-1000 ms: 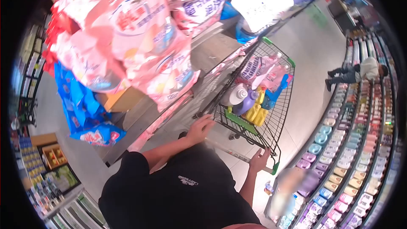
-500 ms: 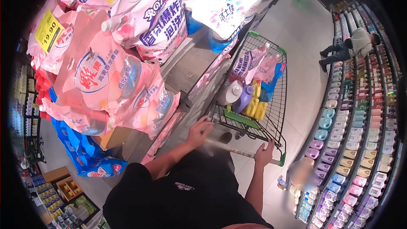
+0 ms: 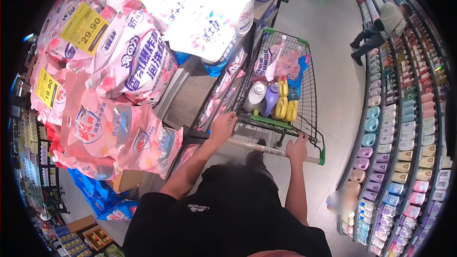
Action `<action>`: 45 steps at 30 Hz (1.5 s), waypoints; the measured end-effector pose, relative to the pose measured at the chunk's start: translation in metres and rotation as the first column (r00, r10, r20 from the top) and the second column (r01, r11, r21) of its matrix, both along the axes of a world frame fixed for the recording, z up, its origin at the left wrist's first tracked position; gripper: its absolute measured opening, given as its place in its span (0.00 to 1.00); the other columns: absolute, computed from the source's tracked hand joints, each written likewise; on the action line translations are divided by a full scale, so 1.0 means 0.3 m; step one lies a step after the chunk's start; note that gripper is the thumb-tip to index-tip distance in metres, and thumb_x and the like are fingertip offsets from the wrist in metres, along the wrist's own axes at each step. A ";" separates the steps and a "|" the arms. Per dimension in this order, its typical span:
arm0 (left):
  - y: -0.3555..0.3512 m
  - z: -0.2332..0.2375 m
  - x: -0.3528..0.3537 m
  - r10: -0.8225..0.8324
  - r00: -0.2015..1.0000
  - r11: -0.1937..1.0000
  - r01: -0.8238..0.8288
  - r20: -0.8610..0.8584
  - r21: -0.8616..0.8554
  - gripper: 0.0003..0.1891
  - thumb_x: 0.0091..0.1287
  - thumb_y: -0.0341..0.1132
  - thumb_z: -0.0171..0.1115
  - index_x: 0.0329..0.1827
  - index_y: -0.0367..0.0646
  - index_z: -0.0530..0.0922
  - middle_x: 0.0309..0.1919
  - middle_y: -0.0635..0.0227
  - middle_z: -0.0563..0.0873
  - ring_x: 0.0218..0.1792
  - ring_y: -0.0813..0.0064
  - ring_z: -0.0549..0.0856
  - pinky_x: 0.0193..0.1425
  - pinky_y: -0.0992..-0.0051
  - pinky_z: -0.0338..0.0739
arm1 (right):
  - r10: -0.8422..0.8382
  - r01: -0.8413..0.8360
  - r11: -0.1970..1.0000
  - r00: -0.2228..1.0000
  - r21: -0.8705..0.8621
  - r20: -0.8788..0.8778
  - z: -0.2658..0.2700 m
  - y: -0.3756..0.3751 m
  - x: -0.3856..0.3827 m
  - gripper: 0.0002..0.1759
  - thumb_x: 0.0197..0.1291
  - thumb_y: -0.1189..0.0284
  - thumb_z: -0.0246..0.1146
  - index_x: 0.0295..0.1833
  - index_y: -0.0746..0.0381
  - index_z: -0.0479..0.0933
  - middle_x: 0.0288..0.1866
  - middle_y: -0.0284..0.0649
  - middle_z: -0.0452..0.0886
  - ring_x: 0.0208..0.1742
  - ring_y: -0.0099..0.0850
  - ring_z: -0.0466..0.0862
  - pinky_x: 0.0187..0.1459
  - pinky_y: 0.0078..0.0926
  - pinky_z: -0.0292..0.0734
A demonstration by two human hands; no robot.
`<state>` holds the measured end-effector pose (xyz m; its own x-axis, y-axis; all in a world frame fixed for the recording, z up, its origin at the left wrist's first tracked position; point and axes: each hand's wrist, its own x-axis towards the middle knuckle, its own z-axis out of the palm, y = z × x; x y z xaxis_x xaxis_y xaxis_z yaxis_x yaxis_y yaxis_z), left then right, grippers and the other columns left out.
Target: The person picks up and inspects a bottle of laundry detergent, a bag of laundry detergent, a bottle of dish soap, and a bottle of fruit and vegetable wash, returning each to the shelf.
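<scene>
Both hands are on the handle (image 3: 259, 148) of a black wire shopping cart (image 3: 312, 95) with green corners. My left hand (image 3: 223, 127) is closed at the handle's left end, and my right hand (image 3: 297, 149) is closed near its right end. Inside the cart are a white bottle (image 3: 255, 96), a purple bottle (image 3: 270, 99) and several yellow bottles (image 3: 281, 109). Beyond them lie pink-and-white laundry pouches (image 3: 267, 61) and a blue package (image 3: 302, 70).
Left of the cart, pink detergent bags (image 3: 102, 126) and white bags (image 3: 204, 31) are piled on a display under yellow price signs (image 3: 84, 27). Shelves of bottles (image 3: 381, 154) line the right side. Further up the aisle, a person (image 3: 383, 28) stands by those shelves.
The cart and I have moved forward along the aisle, so the pink bags sit further back. Both hands stay on the handle. The person ahead appears nearer the top.
</scene>
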<state>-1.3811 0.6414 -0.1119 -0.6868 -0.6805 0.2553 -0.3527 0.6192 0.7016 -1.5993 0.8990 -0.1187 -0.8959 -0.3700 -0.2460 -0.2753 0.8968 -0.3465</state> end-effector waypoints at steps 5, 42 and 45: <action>-0.080 -0.021 -0.175 0.015 0.999 0.989 -0.007 0.048 -0.150 0.09 0.75 0.37 0.65 0.48 0.41 0.86 0.41 0.54 0.92 0.42 0.49 0.90 0.50 0.56 0.84 | -0.018 0.018 1.000 1.000 -0.013 0.021 -0.009 -0.084 -0.154 0.34 0.66 0.64 0.64 0.75 0.63 0.68 0.84 0.56 0.59 0.59 0.56 0.86 0.58 0.53 0.82; -0.276 -0.202 -1.006 0.012 0.957 0.880 0.128 0.291 -0.458 0.27 0.71 0.61 0.61 0.52 0.46 0.87 0.50 0.65 0.86 0.62 0.63 0.81 0.87 0.45 0.46 | 0.256 -0.240 0.961 0.960 0.140 -0.116 -0.241 -0.436 -1.274 0.33 0.69 0.53 0.55 0.70 0.64 0.76 0.66 0.57 0.80 0.64 0.59 0.82 0.63 0.57 0.75; -0.310 -0.128 -1.031 -0.043 0.909 0.902 0.214 0.415 -0.374 0.25 0.73 0.62 0.58 0.48 0.50 0.90 0.41 0.68 0.89 0.52 0.64 0.87 0.82 0.45 0.56 | 0.283 -0.269 0.956 0.950 0.116 -0.132 -0.247 -0.428 -1.300 0.32 0.69 0.54 0.55 0.70 0.64 0.76 0.66 0.56 0.81 0.63 0.59 0.82 0.63 0.57 0.76</action>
